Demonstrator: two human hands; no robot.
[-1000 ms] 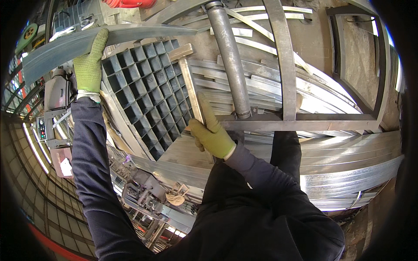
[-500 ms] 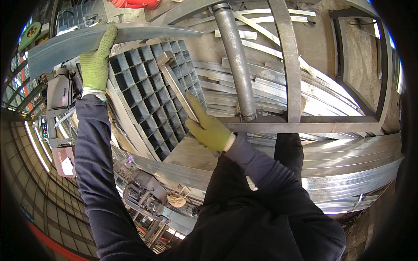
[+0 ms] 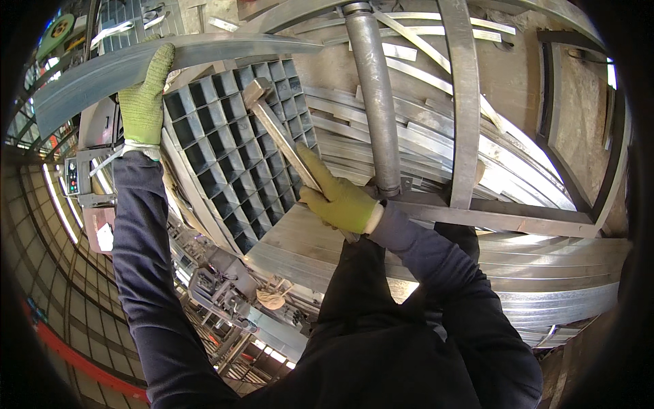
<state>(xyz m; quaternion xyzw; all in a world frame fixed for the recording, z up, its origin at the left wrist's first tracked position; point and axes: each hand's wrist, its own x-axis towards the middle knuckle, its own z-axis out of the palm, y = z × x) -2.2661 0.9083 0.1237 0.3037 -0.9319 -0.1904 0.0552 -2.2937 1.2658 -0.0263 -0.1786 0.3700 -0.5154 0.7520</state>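
Note:
My left hand (image 3: pixel 143 102), in a yellow-green work glove, grips a long grey metal bar (image 3: pixel 225 49) at the upper left. Its thumb lies up across the bar's near face; the other fingers are mostly hidden. In my right hand (image 3: pixel 344 203), gloved alike, is a hammer (image 3: pixel 285 144) with a block-shaped metal head and a long, straight handle. The fingers wrap the handle's lower part, and the head points up and left. Behind the hammer stands a bundle of square metal tubes (image 3: pixel 221 140), its open ends forming a grid.
A steel frame (image 3: pixel 463 102) with a thick roller (image 3: pixel 375 102) stands at right. Loose metal strips (image 3: pixel 422 136) lie beyond it. Long stacked metal bars (image 3: pixel 545 262) run beside my legs. Machinery (image 3: pixel 225 293) and a control box (image 3: pixel 71 177) are on the left.
The view has shifted slightly. My right hand and the hammer sit a little lower and further right in the picture. Both hands keep their holds.

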